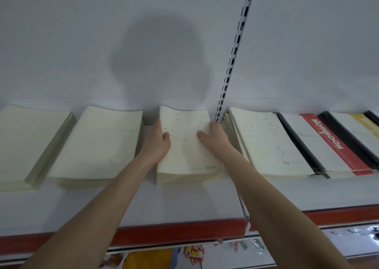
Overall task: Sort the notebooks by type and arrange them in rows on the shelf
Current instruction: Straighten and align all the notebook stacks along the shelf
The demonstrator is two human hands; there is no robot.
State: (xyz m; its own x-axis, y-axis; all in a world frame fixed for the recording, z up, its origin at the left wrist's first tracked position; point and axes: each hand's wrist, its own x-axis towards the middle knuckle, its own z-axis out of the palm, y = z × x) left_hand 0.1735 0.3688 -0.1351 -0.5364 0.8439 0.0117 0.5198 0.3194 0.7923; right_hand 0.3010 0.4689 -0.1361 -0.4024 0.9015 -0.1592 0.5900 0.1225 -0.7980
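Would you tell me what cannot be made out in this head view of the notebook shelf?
Head view: fingers of the left hand and right hand, mostly hidden beside the speckled notebook stack.
Far-left stack, cut off by the left edge.
Yellow-striped notebook, cut off by the right edge.
Small cover print, too small to read.
Goods below the shelf, blurred and partly hidden by its red lip.

You've got centre stack (188, 151) cream, blue-green speckles; left stacks (96, 143) plain cream; right notebook (328, 143) red band, black spine (298, 143); shelf edge (180, 230) red.
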